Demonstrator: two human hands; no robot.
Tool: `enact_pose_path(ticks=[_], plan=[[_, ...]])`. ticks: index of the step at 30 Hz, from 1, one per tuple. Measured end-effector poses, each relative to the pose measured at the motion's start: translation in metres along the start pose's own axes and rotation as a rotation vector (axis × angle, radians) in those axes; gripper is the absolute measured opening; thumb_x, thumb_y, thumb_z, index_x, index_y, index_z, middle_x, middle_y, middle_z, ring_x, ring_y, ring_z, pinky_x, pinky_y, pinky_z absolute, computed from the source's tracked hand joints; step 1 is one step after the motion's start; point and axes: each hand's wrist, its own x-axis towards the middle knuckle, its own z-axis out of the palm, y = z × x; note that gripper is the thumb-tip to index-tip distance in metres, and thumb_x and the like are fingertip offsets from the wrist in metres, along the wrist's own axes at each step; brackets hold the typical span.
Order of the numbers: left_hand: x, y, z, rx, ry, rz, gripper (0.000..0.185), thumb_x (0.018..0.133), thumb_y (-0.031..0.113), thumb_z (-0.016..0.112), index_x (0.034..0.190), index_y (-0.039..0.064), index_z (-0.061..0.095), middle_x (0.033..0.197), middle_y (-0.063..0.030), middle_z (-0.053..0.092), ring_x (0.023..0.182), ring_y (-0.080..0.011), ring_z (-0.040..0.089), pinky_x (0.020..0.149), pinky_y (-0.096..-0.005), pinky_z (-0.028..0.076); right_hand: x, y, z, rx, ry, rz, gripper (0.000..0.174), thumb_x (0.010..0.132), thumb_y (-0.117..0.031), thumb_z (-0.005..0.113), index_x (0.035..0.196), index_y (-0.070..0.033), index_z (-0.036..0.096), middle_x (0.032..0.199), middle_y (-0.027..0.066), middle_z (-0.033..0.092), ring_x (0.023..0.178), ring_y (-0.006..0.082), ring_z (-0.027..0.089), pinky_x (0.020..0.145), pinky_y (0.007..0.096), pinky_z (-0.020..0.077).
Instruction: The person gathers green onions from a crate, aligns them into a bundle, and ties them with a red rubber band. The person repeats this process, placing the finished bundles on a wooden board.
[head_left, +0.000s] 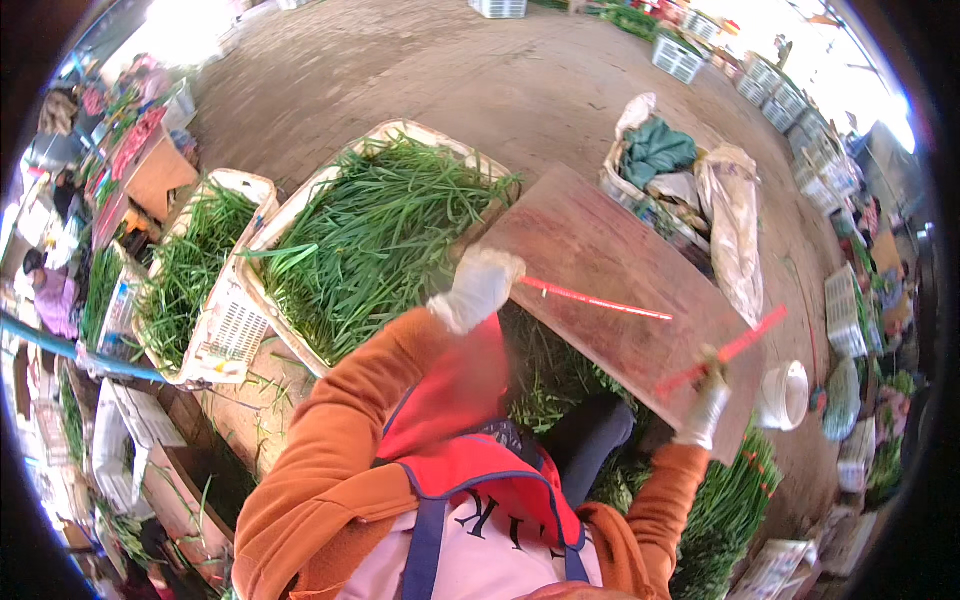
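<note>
My left hand (480, 286), in a pale glove, grips one end of a thin red strip (600, 299). The strip reaches over a reddish-brown board (600, 262). My right hand (707, 405), also gloved, holds a second red strip (752, 336) above the board's near right part; this strip is blurred. Left of the board, long green leafy stalks (382, 225) fill a white plastic crate (251, 262). Green bundles with small red bands (731, 502) stand below the board's right end. The fingertips of both hands are hard to make out.
Another crate of greens (199, 262) stands farther left. Beyond the board are a basket with green cloth (656, 154) and a whitish sack (729, 217). A white bucket (784, 395) stands at right. A person in purple (54, 296) is at the far left.
</note>
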Motion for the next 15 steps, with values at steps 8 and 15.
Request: enact_pose_path(ticks=[8, 15], plan=[[0.116, -0.072, 0.05, 0.617, -0.001, 0.373, 0.015, 0.088, 0.021, 0.055, 0.099, 0.022, 0.065, 0.09, 0.0045, 0.064, 0.101, -0.0156, 0.062, 0.108, -0.0409, 0.036, 0.047, 0.011, -0.145, -1.663, 0.253, -0.05, 0.038, 0.083, -0.037, 0.073, 0.109, -0.01, 0.07, 0.093, 0.0139, 0.073, 0.084, 0.0341, 0.07, 0.075, 0.045, 0.0546], [0.086, -0.083, 0.08, 0.604, -0.091, 0.251, 0.037, 0.093, 0.022, 0.049, 0.127, 0.028, 0.061, 0.134, 0.0041, 0.058, 0.129, -0.0192, 0.051, 0.117, -0.0489, 0.026, 0.028, 0.019, -0.132, -1.512, 0.124, -0.046, 0.048, 0.082, -0.041, 0.077, 0.115, -0.007, 0.067, 0.102, 0.0164, 0.071, 0.093, 0.0349, 0.069, 0.08, 0.0446, 0.0536]])
